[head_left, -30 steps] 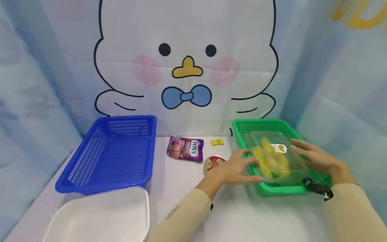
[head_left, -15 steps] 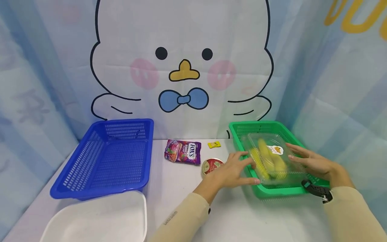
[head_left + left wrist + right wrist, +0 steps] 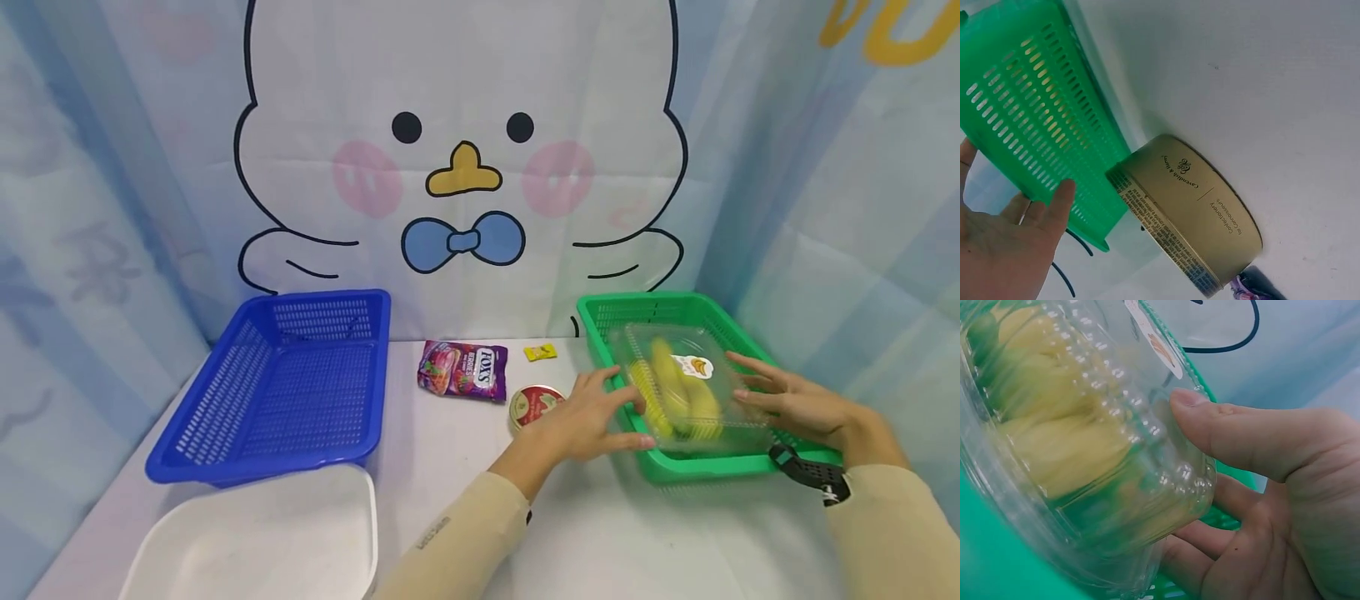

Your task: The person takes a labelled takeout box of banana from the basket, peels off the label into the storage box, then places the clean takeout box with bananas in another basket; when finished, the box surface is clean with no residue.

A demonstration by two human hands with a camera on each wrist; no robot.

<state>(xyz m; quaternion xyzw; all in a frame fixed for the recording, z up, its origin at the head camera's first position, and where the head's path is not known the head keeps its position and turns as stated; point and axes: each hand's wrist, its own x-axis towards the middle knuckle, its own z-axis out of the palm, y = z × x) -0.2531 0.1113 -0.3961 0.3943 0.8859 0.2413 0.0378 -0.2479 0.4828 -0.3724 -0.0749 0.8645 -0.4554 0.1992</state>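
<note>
A clear plastic clamshell container (image 3: pixel 705 392), with yellow bananas (image 3: pixel 671 387) and a banana sticker, sits in the green basket (image 3: pixel 720 467). My right hand (image 3: pixel 806 408) grips the container's right side. In the right wrist view its thumb (image 3: pixel 1200 419) lies on the side near the lid, the other fingers lower down and partly hidden. My left hand (image 3: pixel 581 421) is at the basket's left wall, fingers loosely spread over the rim near the container. Whether they touch the container I cannot tell. Beside that hand stands a round gold candy tin (image 3: pixel 1191 212).
A blue basket (image 3: pixel 153 471) stands at the left, with a white tub (image 3: pixel 371 517) in front. A purple Fox's candy bag (image 3: pixel 462 371) and a small yellow wrapped candy (image 3: pixel 540 352) lie at the back of the table. Printed curtains surround the table.
The head view has shifted slightly. My right hand has moved a little along the container's right side; otherwise hands and container look nearly unchanged.
</note>
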